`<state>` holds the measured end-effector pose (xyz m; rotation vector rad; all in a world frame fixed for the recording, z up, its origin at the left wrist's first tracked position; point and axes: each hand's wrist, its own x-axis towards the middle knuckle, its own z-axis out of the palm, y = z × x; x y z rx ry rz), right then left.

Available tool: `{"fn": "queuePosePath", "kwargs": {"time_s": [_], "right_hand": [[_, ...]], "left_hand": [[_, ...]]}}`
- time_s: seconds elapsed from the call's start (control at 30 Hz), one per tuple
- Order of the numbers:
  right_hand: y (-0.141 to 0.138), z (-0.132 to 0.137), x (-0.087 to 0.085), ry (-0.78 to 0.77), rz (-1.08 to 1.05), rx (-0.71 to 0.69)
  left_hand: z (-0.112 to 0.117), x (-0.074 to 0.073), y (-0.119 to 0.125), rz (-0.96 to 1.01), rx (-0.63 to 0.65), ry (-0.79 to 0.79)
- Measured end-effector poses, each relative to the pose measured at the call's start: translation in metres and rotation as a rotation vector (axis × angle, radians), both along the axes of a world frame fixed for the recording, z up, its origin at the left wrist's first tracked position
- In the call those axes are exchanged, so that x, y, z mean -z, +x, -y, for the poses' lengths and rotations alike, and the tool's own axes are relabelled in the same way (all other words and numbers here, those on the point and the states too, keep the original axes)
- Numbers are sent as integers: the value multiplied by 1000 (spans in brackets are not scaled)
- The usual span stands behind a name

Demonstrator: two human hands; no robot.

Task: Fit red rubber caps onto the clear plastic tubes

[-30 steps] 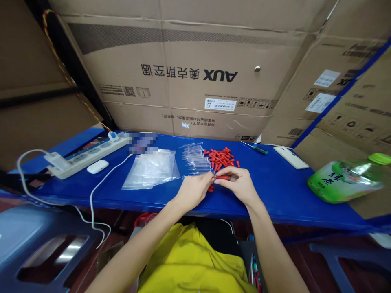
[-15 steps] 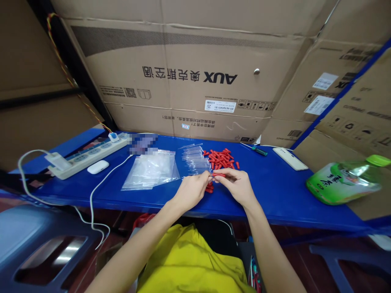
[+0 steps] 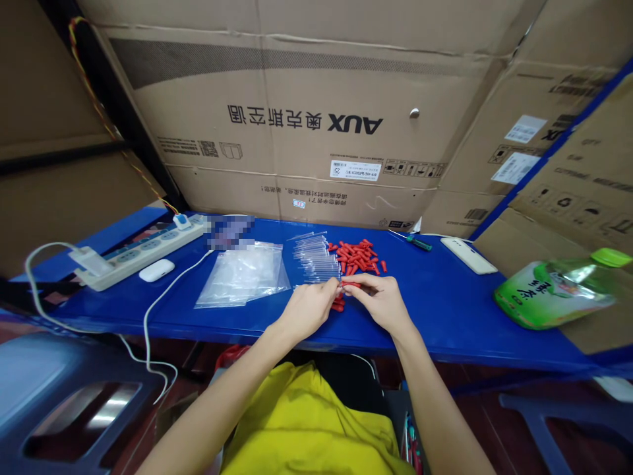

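Note:
My left hand [image 3: 309, 305] and my right hand [image 3: 380, 298] meet over the blue table [image 3: 445, 310], fingers pinched together. Between them is a small red tube-shaped piece [image 3: 352, 285], held by the right fingertips and touched by the left. A pile of similar red pieces [image 3: 359, 256] lies just behind the hands, and a few more [image 3: 338, 305] lie under them. A row of small clear tubes [image 3: 315, 258] sits left of the pile. A stack of clear plastic bags [image 3: 244, 274] lies further left.
A white power strip [image 3: 143, 249] with plugged cables and a white earbud case [image 3: 156, 270] are at the left. A screwdriver [image 3: 419, 243], a white phone [image 3: 467, 254] and a green bottle [image 3: 558, 289] lying on its side are at the right. Cardboard boxes [image 3: 306, 119] wall the back.
Both hands have stayed pinched on the red piece, shifting slightly up and left. The rest of the table looks the same.

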<state>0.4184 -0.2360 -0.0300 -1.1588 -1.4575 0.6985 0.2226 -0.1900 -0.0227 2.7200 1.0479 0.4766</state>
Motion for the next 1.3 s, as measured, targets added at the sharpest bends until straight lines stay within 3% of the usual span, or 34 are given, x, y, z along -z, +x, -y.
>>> {"fn": "queuePosePath", "kwargs": {"time_s": [0.2, 0.43, 0.73, 1.07, 1.3], "right_hand": [[-1, 0, -2, 15, 21, 11], [2, 2, -8, 70, 206, 6], [12, 2, -5, -99, -142, -33], [18, 4, -12, -124, -175, -34], [15, 4, -12, -160, -223, -94]], "left_hand": [[1, 0, 1, -31, -9, 0], [2, -1, 3, -99, -23, 22], [3, -4, 2, 84, 15, 11], [1, -1, 2, 72, 51, -52], [2, -1, 1, 18, 48, -12]]}}
